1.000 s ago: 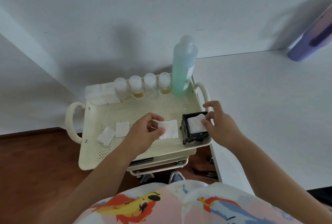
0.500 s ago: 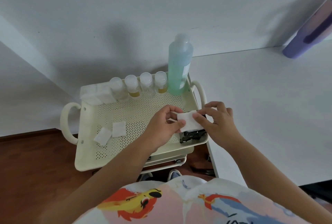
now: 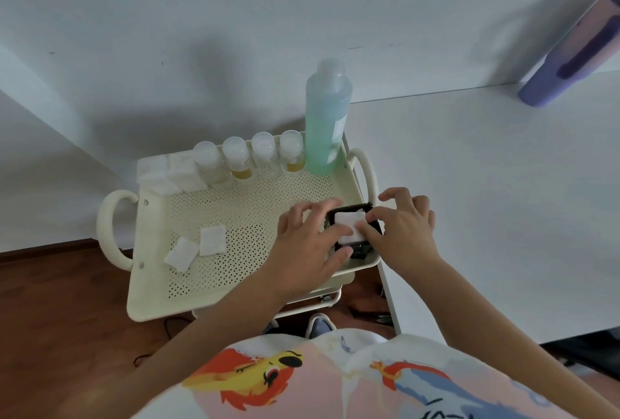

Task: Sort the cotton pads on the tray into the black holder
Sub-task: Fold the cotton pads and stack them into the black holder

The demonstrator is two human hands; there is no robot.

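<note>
A second before, the left hand [image 3: 307, 244] had pinched a cotton pad [image 3: 350, 224] in the open, above the perforated floor of the tray [image 3: 235, 271], while the right hand [image 3: 404, 229] waited at the black holder [image 3: 352, 217]. Half a second later both hands had met over the holder with the pad between them. Now the pad lay flat inside the holder's black rim, at the near right corner of the tray.

The left hand was spread over the holder's left side, its fingers [image 3: 315, 208] loosely extended and its thumb low against the front wall; it no longer seemed to pinch anything. The right hand's fingertips [image 3: 364, 227] pressed on the pad's right edge, the rest of that hand arched above the tray's rim. Whether the pad was fully seated or only resting on pads already stacked below was hard to tell, since the hands covered much of the holder.

So one more pad had probably gone in, and the step in hand was tamping it level. Two loose pads [image 3: 198, 245] remained on the tray's left part, touching each other, well apart from the holder. At the back stood a row of small bottles [image 3: 250, 158], a tall green bottle [image 3: 327, 123] and a stack of white pads [image 3: 169, 173] in the far left corner. The task looked partly done, with at least those two pads left.
</note>
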